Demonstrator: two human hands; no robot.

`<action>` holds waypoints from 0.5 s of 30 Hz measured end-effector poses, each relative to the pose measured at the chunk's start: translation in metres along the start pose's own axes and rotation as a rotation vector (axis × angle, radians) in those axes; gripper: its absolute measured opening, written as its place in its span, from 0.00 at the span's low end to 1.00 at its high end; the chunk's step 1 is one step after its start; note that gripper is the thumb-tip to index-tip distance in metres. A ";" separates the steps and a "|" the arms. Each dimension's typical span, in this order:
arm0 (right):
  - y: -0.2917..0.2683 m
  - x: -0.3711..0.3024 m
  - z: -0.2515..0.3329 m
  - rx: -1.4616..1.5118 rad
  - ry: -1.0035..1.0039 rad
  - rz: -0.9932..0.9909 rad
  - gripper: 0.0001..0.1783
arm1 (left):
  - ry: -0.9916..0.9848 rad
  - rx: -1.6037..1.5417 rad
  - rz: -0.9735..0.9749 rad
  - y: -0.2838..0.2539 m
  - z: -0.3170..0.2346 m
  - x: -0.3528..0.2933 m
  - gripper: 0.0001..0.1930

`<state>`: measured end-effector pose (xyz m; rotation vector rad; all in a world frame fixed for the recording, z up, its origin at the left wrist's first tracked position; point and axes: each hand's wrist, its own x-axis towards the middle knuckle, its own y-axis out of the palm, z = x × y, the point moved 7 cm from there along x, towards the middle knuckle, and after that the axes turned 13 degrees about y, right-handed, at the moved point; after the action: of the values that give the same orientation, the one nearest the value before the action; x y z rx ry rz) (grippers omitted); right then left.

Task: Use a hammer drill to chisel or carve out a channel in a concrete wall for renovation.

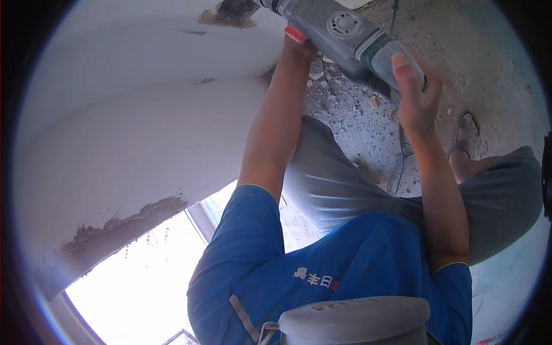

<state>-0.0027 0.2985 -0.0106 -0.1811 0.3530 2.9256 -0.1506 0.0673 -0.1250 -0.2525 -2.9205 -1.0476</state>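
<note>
One grey power drill [351,37], gripped by two hands: left hand [299,49] beneath its front, right hand [417,95] at its rear. One sandal [467,132] below-right of the drill. Two broken patches in one white wall [132,132].

The grey-green plastic rotary hammer [351,40] gripped in the right hand [417,95] has a matt, dusty casing with a moulded round vent disc; by the left hand [299,49] it carries a glossier red plastic collar [296,33]. Left of both hands, the white plastered wall [132,132] looks smooth and matt, broken to rough brown masonry [115,230] along its chipped edge. Below the hands, the grey concrete floor [345,115] is coarse with rubble. The blue shirt [356,259] and grey shorts [328,178] are soft matt cloth.
</note>
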 end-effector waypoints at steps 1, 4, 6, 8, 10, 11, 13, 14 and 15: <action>-0.001 -0.007 -0.006 -0.009 -0.009 0.004 0.21 | -0.012 0.003 0.008 0.001 0.001 -0.002 0.17; 0.001 -0.030 -0.015 -0.039 -0.101 0.036 0.21 | -0.002 -0.160 0.257 0.019 -0.012 -0.022 0.12; -0.001 -0.045 -0.016 -0.070 -0.167 0.062 0.22 | -0.108 -0.279 0.267 0.028 -0.016 -0.041 0.16; 0.002 -0.046 -0.038 0.056 0.060 0.228 0.22 | -0.086 -0.058 0.031 0.014 -0.029 -0.047 0.17; -0.003 -0.041 -0.080 0.415 0.413 0.186 0.21 | -0.001 0.360 -0.260 -0.007 -0.047 -0.054 0.20; 0.002 -0.035 -0.082 0.581 0.512 0.171 0.23 | -0.029 0.669 -0.328 -0.008 -0.056 -0.059 0.19; 0.009 -0.030 -0.089 0.736 0.639 0.193 0.26 | -0.106 1.125 -0.350 -0.013 -0.083 -0.063 0.18; 0.012 -0.030 -0.096 0.840 0.710 0.173 0.27 | -0.111 1.125 -0.347 -0.007 -0.091 -0.063 0.18; 0.013 -0.031 -0.104 0.840 0.712 0.168 0.27 | -0.133 1.371 -0.327 0.000 -0.101 -0.064 0.18</action>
<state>0.0349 0.2552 -0.1034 -1.0723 1.6835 2.4635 -0.0907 -0.0059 -0.0516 0.2192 -3.0349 1.0927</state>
